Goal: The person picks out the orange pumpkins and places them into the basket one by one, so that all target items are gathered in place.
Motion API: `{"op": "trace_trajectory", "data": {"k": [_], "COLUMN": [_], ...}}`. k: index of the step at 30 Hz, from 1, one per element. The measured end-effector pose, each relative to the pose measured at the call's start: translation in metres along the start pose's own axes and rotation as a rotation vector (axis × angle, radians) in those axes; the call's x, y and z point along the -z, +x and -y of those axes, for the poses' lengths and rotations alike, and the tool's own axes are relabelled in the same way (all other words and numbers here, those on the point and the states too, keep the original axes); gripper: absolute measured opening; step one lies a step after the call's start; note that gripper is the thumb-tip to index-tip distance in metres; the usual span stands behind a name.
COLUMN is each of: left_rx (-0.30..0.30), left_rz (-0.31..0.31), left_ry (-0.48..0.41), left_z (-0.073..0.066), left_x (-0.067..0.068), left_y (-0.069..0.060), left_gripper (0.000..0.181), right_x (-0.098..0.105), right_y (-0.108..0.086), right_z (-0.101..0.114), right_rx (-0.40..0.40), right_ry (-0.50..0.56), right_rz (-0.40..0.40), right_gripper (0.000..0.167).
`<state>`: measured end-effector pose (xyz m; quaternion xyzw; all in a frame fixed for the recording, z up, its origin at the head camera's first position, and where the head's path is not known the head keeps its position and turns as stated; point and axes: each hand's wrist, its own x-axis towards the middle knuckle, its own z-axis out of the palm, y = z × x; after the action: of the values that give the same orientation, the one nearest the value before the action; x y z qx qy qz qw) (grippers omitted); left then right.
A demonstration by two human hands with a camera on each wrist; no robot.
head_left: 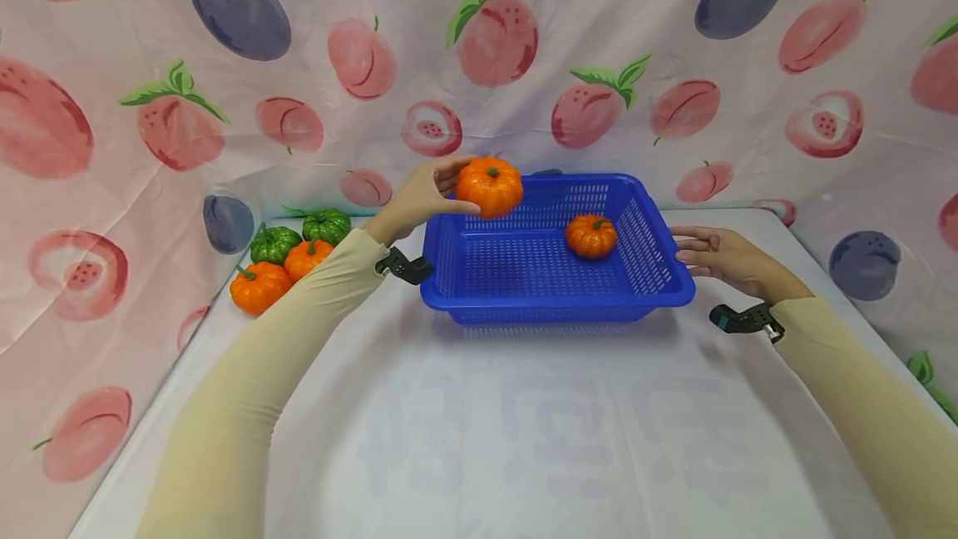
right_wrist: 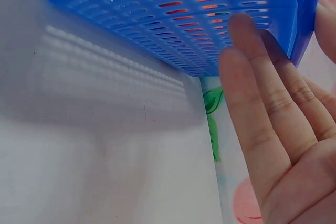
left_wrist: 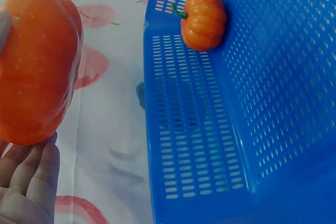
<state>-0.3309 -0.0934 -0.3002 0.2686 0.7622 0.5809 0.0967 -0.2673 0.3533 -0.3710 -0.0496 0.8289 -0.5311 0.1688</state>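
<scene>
An orange pumpkin is sitting between fingers and thumb of the left hand, probably feeling light, rigid, slick, its sides suiting grip; the right hand, fingers straight, is touching the basket.

Soft, fairly even light fills the head view, seemingly from above, leaving a diffuse shadow beneath the blue plastic basket on the white tabletop. Small highlights gleam on the orange mini pumpkin. Wide-angle stretching enlarges the beige sleeves toward the lower corners. The left wrist view looks cooler and softer, its close pumpkin lacking fine detail. The right wrist view is duller and greyer: rows of light dots pattern the basket's shadow, while the right hand looks reasonably clear.
</scene>
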Motion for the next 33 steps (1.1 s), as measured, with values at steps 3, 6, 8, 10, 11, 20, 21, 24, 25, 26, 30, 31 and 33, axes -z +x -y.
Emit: {"op": "trace_trajectory", "data": {"k": [3,6,8,10,11,20,21,24,25,26,30,31,33], "left_rx": [0.001,-0.006,-0.015,-0.023,-0.028,0.0,0.003,0.0,-0.004,-0.007,-0.009,-0.008,-0.004], "left_rz": [0.008,0.013,0.014,0.021,0.022,0.06,0.067,0.088,0.095,0.1,0.108,0.109,0.111], "left_ry": [-0.011,-0.022,-0.025,-0.023,-0.017,0.01,0.007,0.001,0.002,0.006,0.008,0.01,0.009], "left_z": [0.002,0.005,0.006,0.008,0.009,0.014,0.014,0.016,0.016,0.016,0.018,0.019,0.019], "left_x": [-0.004,-0.009,-0.012,-0.015,-0.016,-0.027,-0.029,-0.032,-0.033,-0.035,-0.04,-0.041,-0.043], "left_y": [0.004,0.008,0.01,0.012,0.013,0.023,0.024,0.027,0.028,0.03,0.034,0.034,0.036], "left_gripper": [0.067,0.068,0.068,0.067,0.067,0.068,0.068,0.067,0.067,0.067,0.068,0.068,0.068], "right_x": [0.0,0.0,0.0,0.0,0.0,0.0,0.0,0.0,0.0,0.0,0.0,0.0,0.0], "right_y": [-0.001,-0.001,-0.001,-0.002,-0.002,-0.002,-0.002,-0.002,-0.002,-0.003,-0.003,-0.003,-0.002], "right_z": [0.0,0.0,0.0,0.001,0.001,0.002,0.002,0.002,0.002,0.003,0.003,0.003,0.003], "right_rx": [-0.002,0.0,0.0,0.0,-0.001,-0.001,-0.002,-0.006,-0.007,-0.008,-0.007,-0.007,-0.009], "right_ry": [-0.001,-0.003,-0.006,-0.009,-0.008,-0.012,-0.014,-0.013,-0.008,-0.002,0.009,0.008,0.0], "right_rz": [-0.002,-0.006,-0.008,-0.009,-0.008,0.012,0.014,0.016,0.014,0.014,0.012,0.012,0.01], "right_gripper": [0.073,0.073,0.074,0.074,0.074,0.072,0.072,0.073,0.073,0.072,0.072,0.071,0.071]}}
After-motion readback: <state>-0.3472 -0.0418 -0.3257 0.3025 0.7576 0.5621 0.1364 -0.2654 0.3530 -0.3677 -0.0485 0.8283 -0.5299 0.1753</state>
